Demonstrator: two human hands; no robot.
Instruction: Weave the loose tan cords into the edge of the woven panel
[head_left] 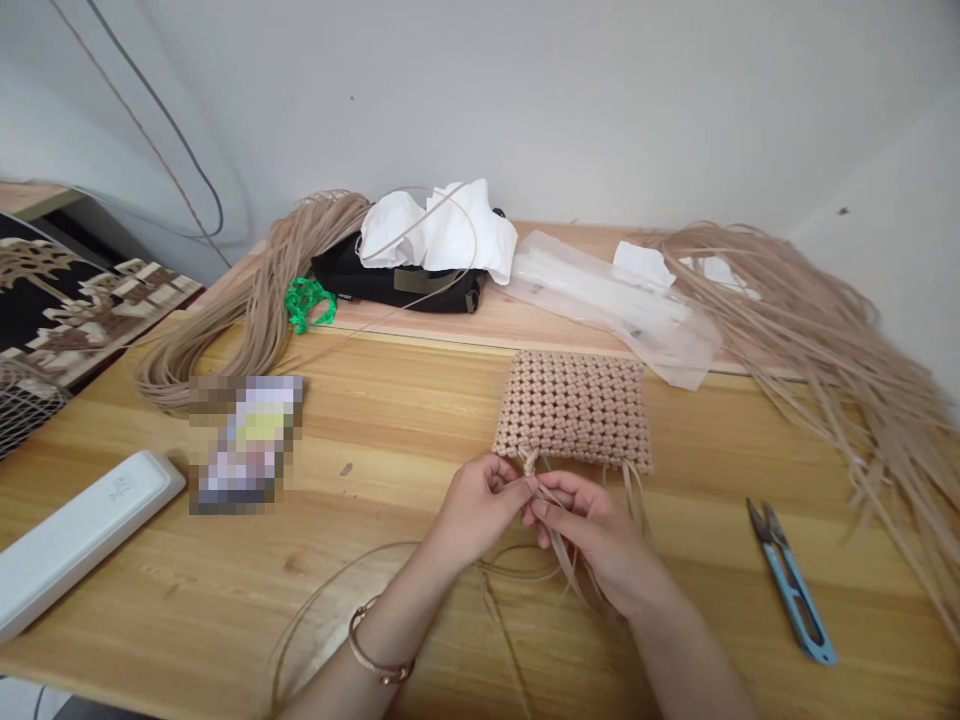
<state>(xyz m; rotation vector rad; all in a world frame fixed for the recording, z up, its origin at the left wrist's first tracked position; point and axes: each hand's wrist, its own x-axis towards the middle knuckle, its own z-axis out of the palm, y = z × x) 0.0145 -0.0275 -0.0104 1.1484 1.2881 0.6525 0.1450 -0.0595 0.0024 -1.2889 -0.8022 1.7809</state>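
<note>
A tan woven pouch (574, 405) with an open knotted pattern lies flat on the wooden table, its lower edge toward me. From that edge, near the left corner, comes a short braided piece (529, 461). My left hand (491, 505) pinches the braid's lower end between thumb and fingers. Close against it, my right hand (581, 515) is closed on the flat tan cords (561, 555) that run out of the braid. Their ends trail down between my wrists. More loose strands (636, 490) hang from the pouch's right corner. The fingertips partly hide the cords.
Blue-handled thread snips (791, 585) lie at the right. Bundles of tan cord (247, 290) stand at the back left and along the right side. Behind are a black bag (405, 285), white paper (472, 230) and a plastic sleeve (615, 300). A white box (90, 540) sits left.
</note>
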